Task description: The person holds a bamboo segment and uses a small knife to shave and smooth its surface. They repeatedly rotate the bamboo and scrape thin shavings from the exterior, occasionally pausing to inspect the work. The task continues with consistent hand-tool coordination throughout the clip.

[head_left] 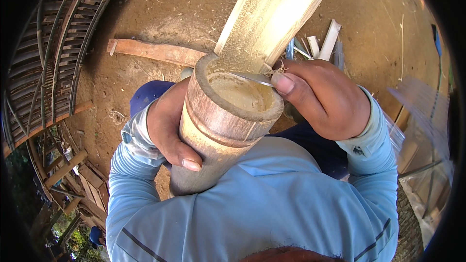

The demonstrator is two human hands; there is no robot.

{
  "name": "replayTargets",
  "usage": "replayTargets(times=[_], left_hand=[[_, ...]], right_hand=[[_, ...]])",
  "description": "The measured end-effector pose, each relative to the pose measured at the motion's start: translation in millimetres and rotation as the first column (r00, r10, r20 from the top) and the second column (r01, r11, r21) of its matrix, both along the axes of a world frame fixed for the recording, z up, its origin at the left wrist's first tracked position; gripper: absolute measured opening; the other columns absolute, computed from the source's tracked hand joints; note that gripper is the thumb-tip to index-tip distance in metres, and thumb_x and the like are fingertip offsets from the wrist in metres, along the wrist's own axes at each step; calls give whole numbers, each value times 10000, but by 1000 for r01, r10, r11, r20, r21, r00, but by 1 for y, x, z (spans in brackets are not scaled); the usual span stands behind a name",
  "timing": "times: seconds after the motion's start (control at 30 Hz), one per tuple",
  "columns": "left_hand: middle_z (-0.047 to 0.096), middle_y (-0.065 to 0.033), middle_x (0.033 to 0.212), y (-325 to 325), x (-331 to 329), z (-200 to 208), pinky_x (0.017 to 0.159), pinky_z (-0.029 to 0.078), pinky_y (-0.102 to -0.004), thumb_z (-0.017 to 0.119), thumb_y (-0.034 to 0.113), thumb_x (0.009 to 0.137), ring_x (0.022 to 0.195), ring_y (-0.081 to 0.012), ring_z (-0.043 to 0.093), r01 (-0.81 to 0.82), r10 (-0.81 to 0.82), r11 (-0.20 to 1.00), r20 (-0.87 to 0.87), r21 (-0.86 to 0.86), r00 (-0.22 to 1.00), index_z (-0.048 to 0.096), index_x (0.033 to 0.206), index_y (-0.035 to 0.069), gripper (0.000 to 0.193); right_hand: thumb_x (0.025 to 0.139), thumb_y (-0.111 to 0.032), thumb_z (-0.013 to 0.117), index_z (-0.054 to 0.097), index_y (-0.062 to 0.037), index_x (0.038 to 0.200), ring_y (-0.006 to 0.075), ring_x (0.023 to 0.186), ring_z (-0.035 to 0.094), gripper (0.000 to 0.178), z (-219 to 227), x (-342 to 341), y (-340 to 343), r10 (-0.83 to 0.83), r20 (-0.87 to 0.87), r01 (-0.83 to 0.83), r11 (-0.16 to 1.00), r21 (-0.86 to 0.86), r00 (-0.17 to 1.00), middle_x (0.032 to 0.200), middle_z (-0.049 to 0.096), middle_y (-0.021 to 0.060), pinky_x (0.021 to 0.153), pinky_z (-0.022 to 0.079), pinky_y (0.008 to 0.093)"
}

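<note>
A thick bamboo section (225,133) leans against my body, its round open end facing up and a node ring below the rim. From the far side of the rim a long split half (264,14) of bamboo reaches away, its pale inner face lit by sun. My left hand (170,123) is wrapped round the left side of the bamboo, thumb in front. With my right hand (327,97) I pinch a thin knife (253,77), its blade lying across the opening by the far inner wall. Its handle is hidden by my fingers. Fine shavings (279,69) cling beside my thumb.
A slatted bamboo structure (60,43) stands at the left. On the dirt ground lie a reddish flat strip (155,52) and pale offcuts (330,39). Clear plastic sheeting (422,116) hangs at the right. Wooden pieces (92,179) are stacked at the lower left.
</note>
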State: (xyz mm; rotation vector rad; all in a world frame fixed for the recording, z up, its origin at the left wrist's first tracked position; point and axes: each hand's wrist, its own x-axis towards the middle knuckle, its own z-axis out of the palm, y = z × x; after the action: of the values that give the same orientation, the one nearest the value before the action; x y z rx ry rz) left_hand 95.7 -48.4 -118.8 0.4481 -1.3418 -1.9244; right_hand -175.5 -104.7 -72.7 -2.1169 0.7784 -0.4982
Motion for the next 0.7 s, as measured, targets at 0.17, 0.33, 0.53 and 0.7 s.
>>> replayTargets(times=[0.17,0.33,0.53,0.7], left_hand=[[582,-232,1344,-3,2,3,1072,414,-395,1003,322,408,1230,-295,575,32,-37,997,70,69,997,424,1396,-135,1232],[536,-185,1378,-5,5,-1,1071,394,-382,949,381,589,1240,-253,529,123,-130,985,46,123,990,367,1439,-94,1135],[529,-193,1386,-12,8,-14,1078,386,-385,938,440,613,1257,-263,519,115,-120,970,-9,-215,993,356,1442,-101,1149],[507,-199,1412,-4,7,-5,1089,378,-387,936,467,605,1281,-268,502,76,-68,993,79,-95,995,333,1452,-104,1186]], right_hand=[[1041,-374,490,594,-3,811,433,645,560,448,-5,7,0,-14,46,12,999,47,999,657,539,220,596,441,491],[1044,-389,490,611,21,855,386,617,561,468,-11,8,-2,-23,124,-2,979,202,992,649,539,195,605,447,462],[977,-498,601,662,18,912,132,638,529,524,-16,-5,-8,-165,342,-33,862,505,925,678,573,26,592,429,311],[906,-340,730,621,-6,983,55,712,501,359,2,11,-4,-197,11,166,855,491,980,771,569,-33,648,425,231]])
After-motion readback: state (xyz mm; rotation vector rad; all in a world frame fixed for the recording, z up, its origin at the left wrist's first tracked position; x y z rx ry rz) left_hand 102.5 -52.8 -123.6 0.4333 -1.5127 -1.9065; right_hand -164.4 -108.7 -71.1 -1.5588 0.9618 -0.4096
